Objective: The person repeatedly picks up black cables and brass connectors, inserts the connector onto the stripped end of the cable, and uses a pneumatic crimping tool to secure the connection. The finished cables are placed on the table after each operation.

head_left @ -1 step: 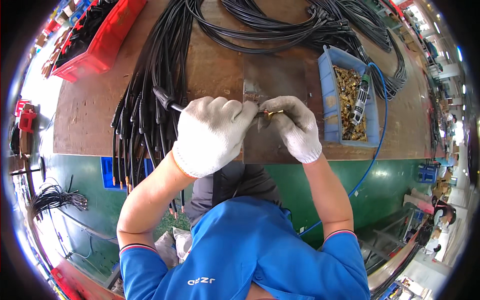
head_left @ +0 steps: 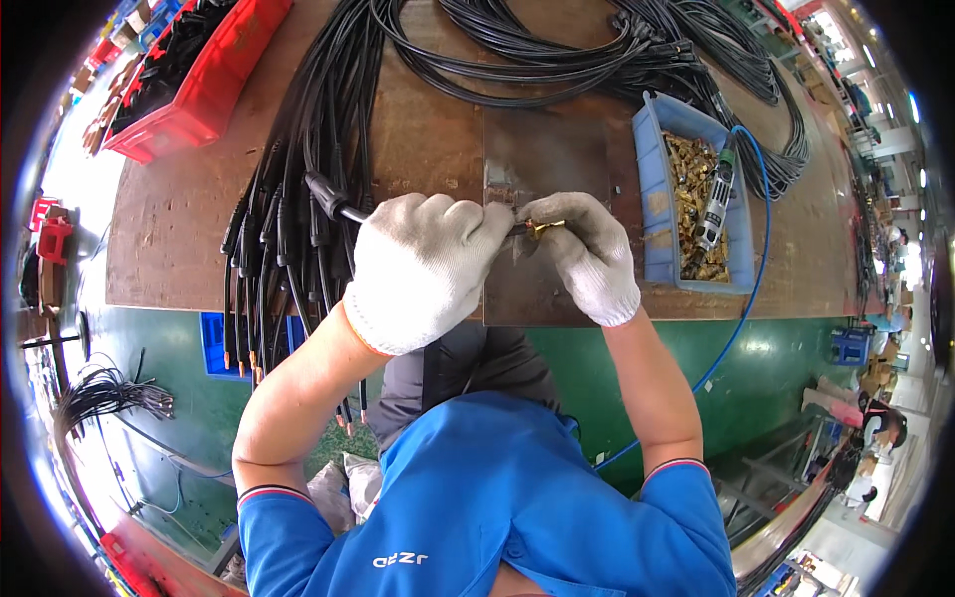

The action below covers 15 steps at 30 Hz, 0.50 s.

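My left hand (head_left: 423,269), in a white knit glove, is closed around a black cable (head_left: 352,213). A thick black sleeve (head_left: 323,193) on that cable sticks out to the left of the glove. The cable's other end points right, toward my right hand (head_left: 595,261). That hand, gloved with greyed fingertips, pinches a small brass fitting (head_left: 545,229) at the cable's end. Fingers partly cover where the two meet, so I cannot tell how far the cable sits inside. Both hands are above a dark plate (head_left: 532,298) at the table's near edge.
Many black cables (head_left: 328,109) hang over the front edge at left; more coils (head_left: 557,85) lie at the back. A blue bin (head_left: 654,189) of brass fittings (head_left: 691,164) stands right, a power tool (head_left: 716,204) with blue hose across it. A red crate (head_left: 204,99) sits far left.
The brass fitting has shifted and turned slightly between my right fingers. Both hands stay nearly in place.
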Each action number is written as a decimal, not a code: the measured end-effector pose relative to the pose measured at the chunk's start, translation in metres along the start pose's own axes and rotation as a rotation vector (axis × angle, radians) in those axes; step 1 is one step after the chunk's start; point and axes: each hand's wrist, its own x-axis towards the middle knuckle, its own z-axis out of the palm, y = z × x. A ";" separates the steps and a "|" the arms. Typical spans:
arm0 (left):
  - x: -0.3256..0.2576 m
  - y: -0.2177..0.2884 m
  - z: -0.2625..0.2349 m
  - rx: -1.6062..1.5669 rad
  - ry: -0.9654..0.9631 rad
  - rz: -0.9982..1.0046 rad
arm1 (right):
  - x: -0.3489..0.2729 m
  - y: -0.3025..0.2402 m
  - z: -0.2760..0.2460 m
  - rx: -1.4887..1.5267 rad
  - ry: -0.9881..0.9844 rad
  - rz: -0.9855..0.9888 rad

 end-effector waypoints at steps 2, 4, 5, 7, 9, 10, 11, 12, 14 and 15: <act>0.001 0.001 -0.001 -0.013 0.004 0.001 | 0.000 0.003 -0.002 0.063 -0.004 -0.013; 0.003 0.002 -0.003 -0.028 -0.005 -0.003 | -0.001 0.003 -0.002 0.111 0.001 -0.003; 0.003 0.002 -0.003 -0.032 -0.008 -0.001 | -0.002 0.001 -0.002 0.125 0.008 0.013; 0.003 0.002 -0.003 -0.038 -0.015 -0.002 | -0.003 -0.001 -0.003 0.141 0.013 0.045; 0.005 0.003 -0.003 -0.049 -0.006 -0.001 | -0.004 -0.003 -0.005 0.143 0.013 0.076; 0.006 0.004 -0.003 -0.056 -0.001 0.000 | -0.004 -0.003 -0.005 0.134 0.037 0.079; 0.006 0.004 -0.003 -0.065 -0.004 0.002 | -0.006 -0.003 -0.005 0.125 0.061 0.082; 0.006 0.003 -0.003 -0.073 -0.007 0.005 | -0.006 -0.004 -0.004 0.117 0.084 0.083; 0.007 0.003 0.000 -0.073 -0.016 -0.014 | -0.005 -0.007 -0.002 0.129 0.114 0.166; 0.007 0.002 0.002 -0.058 -0.025 -0.036 | -0.003 -0.007 0.001 0.142 0.124 0.205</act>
